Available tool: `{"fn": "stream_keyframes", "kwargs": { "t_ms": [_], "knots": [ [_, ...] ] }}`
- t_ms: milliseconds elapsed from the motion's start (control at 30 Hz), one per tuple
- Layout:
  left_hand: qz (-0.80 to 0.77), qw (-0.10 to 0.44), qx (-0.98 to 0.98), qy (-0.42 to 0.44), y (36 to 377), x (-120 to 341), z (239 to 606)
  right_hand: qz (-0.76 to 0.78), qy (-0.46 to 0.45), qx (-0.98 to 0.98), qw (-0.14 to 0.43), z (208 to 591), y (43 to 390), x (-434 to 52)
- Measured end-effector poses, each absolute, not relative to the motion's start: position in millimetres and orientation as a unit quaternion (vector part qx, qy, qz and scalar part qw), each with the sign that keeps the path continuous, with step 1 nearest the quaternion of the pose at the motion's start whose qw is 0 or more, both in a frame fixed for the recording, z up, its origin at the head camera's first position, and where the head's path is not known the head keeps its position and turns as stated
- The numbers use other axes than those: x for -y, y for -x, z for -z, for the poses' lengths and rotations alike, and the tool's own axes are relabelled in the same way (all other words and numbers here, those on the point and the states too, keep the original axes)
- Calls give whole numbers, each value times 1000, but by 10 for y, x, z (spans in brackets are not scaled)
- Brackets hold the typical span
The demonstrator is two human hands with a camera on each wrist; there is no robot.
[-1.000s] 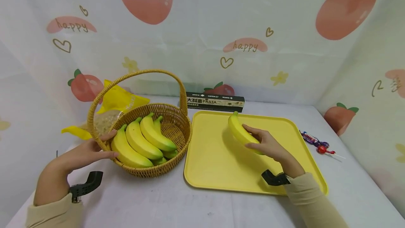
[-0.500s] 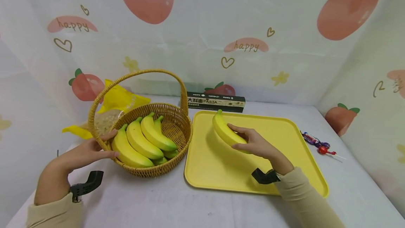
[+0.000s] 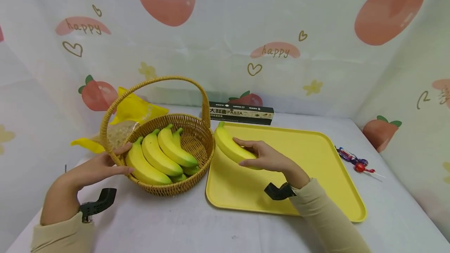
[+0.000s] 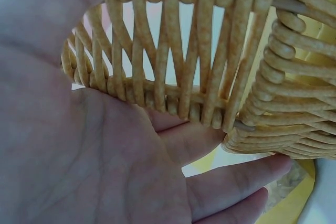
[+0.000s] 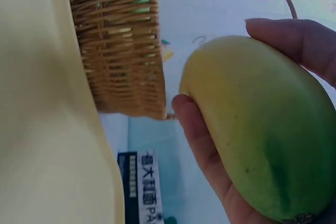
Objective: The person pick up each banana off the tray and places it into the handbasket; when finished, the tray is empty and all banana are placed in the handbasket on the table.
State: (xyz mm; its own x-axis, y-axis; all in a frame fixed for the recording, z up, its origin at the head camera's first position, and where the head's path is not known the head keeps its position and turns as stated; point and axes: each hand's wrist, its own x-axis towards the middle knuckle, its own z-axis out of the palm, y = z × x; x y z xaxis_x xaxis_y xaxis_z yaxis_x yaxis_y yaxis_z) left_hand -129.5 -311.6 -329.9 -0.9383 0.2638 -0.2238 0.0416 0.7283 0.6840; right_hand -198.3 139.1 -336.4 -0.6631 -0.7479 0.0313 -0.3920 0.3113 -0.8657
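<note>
Over the left edge of a yellow tray (image 3: pixel 316 190), the right hand (image 3: pixel 268 159) curls its fingers and thumb around a single banana (image 3: pixel 230 147), holding it clear of the tray with its stem end just beside the rim of a wicker basket (image 3: pixel 197 167). The left hand (image 3: pixel 95 171) lies with fingers straight against the basket's left side, where the arched handle (image 3: pixel 154 81) meets the rim; the wrist view shows the weave resting across the flat palm. A bunch of bananas (image 3: pixel 158 157) fills the basket's left half, and the handle's far end rises between the held fruit and the basket's inside. Behind the basket, toward the surface's back left corner, sits a yellow bag (image 3: pixel 131 110). A dark pasta box (image 3: pixel 240 113) lies along the back edge, behind the tray. Near the right edge, well apart from both hands, lies a lollipop (image 3: pixel 358 166).
</note>
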Motion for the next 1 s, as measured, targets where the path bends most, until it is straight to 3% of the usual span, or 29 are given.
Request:
{"fn": "stream_keyframes", "kwargs": {
  "t_ms": [500, 1000],
  "knots": [
    [-360, 156, -917, -79, 1302, 3110, 3301, 326, 429, -818, 202, 3054, 2145, -754],
    [-360, 161, -916, -72, 1308, 3110, 3314, 295, 389, -835, 255, 3119, 2569, -35]
  ]
}}
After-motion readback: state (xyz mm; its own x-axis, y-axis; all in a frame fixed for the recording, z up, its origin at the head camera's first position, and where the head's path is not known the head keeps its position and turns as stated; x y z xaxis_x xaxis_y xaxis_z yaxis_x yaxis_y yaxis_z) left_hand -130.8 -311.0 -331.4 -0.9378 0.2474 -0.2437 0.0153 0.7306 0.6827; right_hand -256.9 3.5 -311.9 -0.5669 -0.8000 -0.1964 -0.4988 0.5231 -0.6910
